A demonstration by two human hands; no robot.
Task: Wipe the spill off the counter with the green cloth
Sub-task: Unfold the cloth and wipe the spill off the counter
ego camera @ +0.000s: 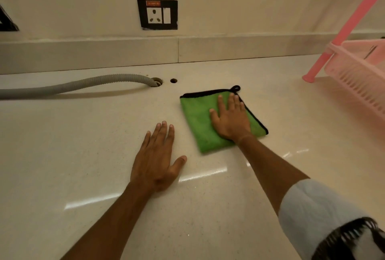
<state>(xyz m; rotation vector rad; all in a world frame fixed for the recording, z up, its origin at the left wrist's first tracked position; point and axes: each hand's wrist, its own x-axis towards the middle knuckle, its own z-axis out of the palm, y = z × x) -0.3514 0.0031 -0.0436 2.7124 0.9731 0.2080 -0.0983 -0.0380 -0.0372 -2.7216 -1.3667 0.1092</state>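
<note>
- We have our right hand (230, 119) spread wide and pressed flat on the green cloth (200, 120), fingers pointing toward the wall; it grips nothing, only bears down.
- The cloth lies folded on the counter (83, 145), right of centre, its black-edged loop corner toward the wall.
- Our left hand (158, 159) is also open and flat, resting on bare counter just beside the cloth's near-left corner, holding nothing.
- We cannot make out the spill itself: the pale, glossy surface shows only light streaks near our arms, so any wetness is hard to tell from glare.
- The risk we judge first: wiping where there is no liquid and missing the real patch, because reflections mask it.
- With only a flat palm on top, the cloth could bunch or slide out from under us on a fast stroke.
- A sweep toward the wall could push liquid into the small hole (173, 80) or the opening around the grey hose (73, 85).
- A wide stroke to the right might knock the pink rack (354, 72).
</note>
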